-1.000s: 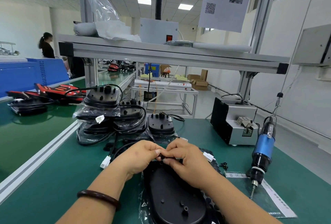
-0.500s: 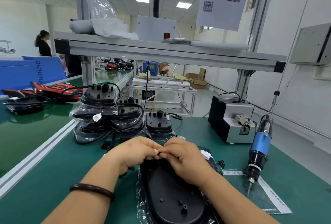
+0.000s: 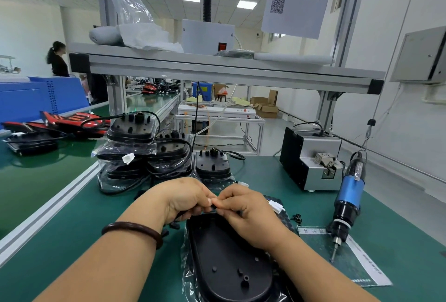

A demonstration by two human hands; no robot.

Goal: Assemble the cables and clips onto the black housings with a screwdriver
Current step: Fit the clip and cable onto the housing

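left hand (image 3: 183, 199) and right hand (image 3: 243, 212) meet over the far end of the black housing (image 3: 229, 265), fingers curled and fingertips touching, pinching a thin black cable (image 3: 187, 213) between them. the housing lies in clear wrap at the near edge of the bench (image 3: 72, 241). a white connector (image 3: 276, 206) shows just past the right hand. a blue screwdriver (image 3: 347, 202) hangs upright toward the right edge, and bagged housings (image 3: 144, 154) are stacked near the far edge.
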